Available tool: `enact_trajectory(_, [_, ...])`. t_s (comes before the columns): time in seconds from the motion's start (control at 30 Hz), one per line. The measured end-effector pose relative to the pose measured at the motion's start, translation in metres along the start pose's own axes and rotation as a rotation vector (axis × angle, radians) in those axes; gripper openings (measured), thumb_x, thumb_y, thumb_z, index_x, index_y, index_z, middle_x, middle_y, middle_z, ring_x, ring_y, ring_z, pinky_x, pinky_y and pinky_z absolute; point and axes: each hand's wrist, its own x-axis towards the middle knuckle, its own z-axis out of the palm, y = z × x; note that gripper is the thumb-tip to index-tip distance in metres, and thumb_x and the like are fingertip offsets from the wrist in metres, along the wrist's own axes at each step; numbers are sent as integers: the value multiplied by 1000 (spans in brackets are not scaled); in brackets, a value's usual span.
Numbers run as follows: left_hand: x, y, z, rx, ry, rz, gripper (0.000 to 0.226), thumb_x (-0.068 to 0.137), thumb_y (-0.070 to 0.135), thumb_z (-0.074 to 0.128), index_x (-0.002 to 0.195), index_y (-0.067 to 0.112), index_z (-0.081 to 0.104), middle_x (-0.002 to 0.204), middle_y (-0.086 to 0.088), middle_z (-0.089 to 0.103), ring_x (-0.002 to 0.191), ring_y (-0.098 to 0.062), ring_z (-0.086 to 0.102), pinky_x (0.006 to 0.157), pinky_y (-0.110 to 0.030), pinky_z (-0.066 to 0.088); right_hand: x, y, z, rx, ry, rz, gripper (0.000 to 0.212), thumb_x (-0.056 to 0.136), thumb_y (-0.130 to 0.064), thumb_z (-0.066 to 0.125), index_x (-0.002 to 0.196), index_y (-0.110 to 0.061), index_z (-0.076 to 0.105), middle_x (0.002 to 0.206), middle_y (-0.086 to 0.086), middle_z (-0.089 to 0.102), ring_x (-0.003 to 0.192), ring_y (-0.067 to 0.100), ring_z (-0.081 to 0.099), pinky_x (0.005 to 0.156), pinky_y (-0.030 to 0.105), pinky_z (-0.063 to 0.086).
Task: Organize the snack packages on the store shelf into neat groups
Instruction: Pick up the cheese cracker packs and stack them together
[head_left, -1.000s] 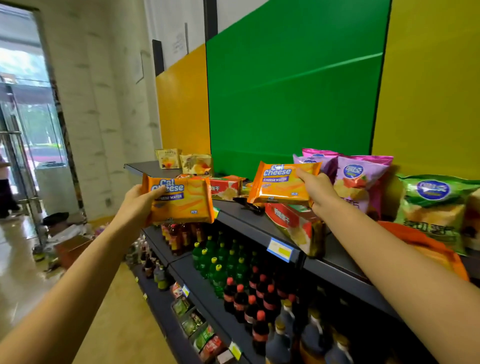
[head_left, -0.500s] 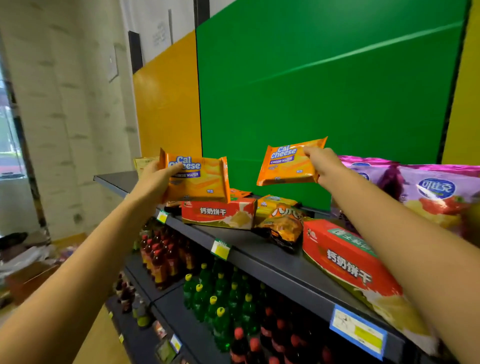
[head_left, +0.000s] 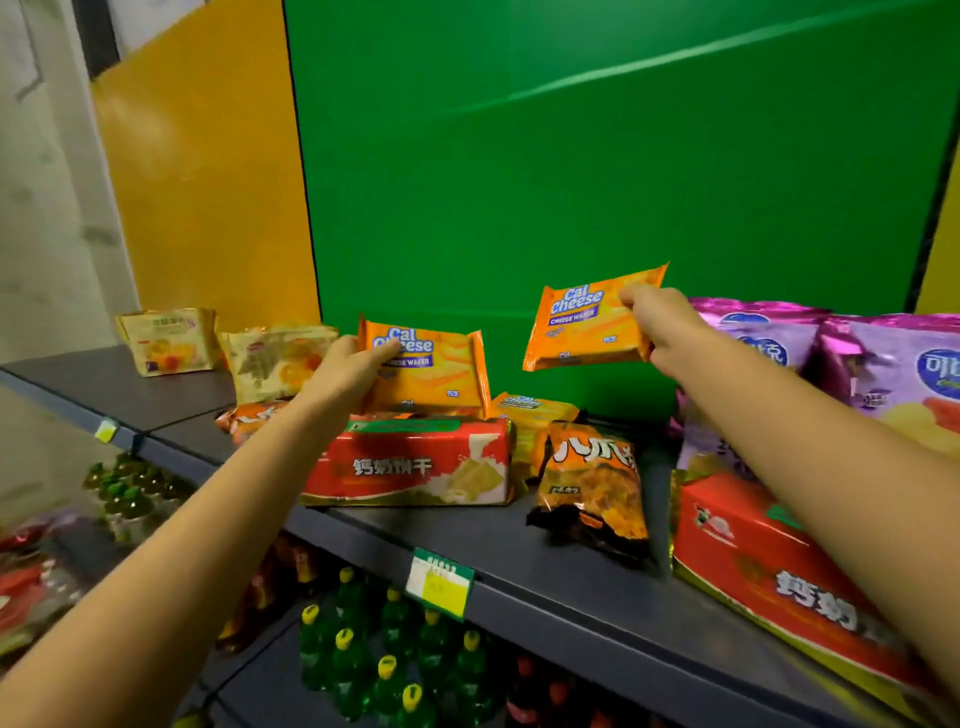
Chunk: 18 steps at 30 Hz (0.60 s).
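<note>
Both wafer packs (head_left: 431, 366) (head_left: 587, 325) now lower, nearer shelf (head_left: 467, 535), between fingers (head_left: 384, 349).

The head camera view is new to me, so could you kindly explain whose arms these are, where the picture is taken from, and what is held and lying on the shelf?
There is no machine here: a person wears a camera on the head, so you look down along their own two bare arms. The left hand grips one orange Cal Cheese wafer pack, low over a red biscuit box. The right hand holds a second Cal Cheese pack up in the air. On the dark shelf also lie a third Cal Cheese pack, an orange snack bag, purple chip bags and another red box. Bottles stand below.
</note>
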Motion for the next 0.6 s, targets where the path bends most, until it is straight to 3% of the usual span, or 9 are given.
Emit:
enact_trajectory(0.07, [21,-3,2,27,-67,-40,13,89,23,57,81,14,52,88,-12,61,62,-19,57,46,-27,51,10,3,5,-20,54,0,18,86,-13,48,68,-12,48,91,12,60,58,17,55,63,33,50])
enact_trajectory(0.13, [40,-6,5,43,-161,-74,16,89,22,57,90,7,53,85,-17,61,55,-19,57,38,-25,49,17,7,12,-26,82,9,18,86,-14,49,69,-12,48,83,10,61,49,13,58,61,32,50])
enact_trajectory(0.2, [54,-11,9,71,-259,-100,16,91,19,54,86,3,51,59,-11,63,35,-12,55,31,-18,42,21,14,20,-11,104,25,18,88,-13,49,70,-12,48,70,6,60,31,5,55,48,24,49])
enact_trajectory(0.27, [65,-20,10,84,-353,-134,21,93,16,52,75,5,48,33,0,56,23,-6,48,25,-13,35,23,22,28,16,123,46,13,89,-13,49,76,-11,51,56,1,63,28,3,53,37,19,47])
enact_trajectory(0.37, [78,-30,11,80,-471,-179,19,92,16,52,76,5,51,37,2,60,28,-7,54,30,-16,42,23,30,36,54,142,84,11,89,-14,50,79,-12,52,36,-6,60,30,4,56,36,20,47])
enact_trajectory(0.5, [90,-40,11,164,-604,-193,27,92,17,52,67,8,47,35,1,54,22,-7,44,30,-13,34,21,44,46,76,179,99,12,90,-13,49,78,-11,51,47,-1,64,30,5,57,35,21,48])
enact_trajectory(0.6, [99,-45,15,332,-669,-174,27,91,27,53,70,14,45,30,6,49,23,-6,41,33,-13,30,22,54,54,40,191,131,14,92,-12,48,78,-11,50,36,-4,60,29,5,56,33,20,46])
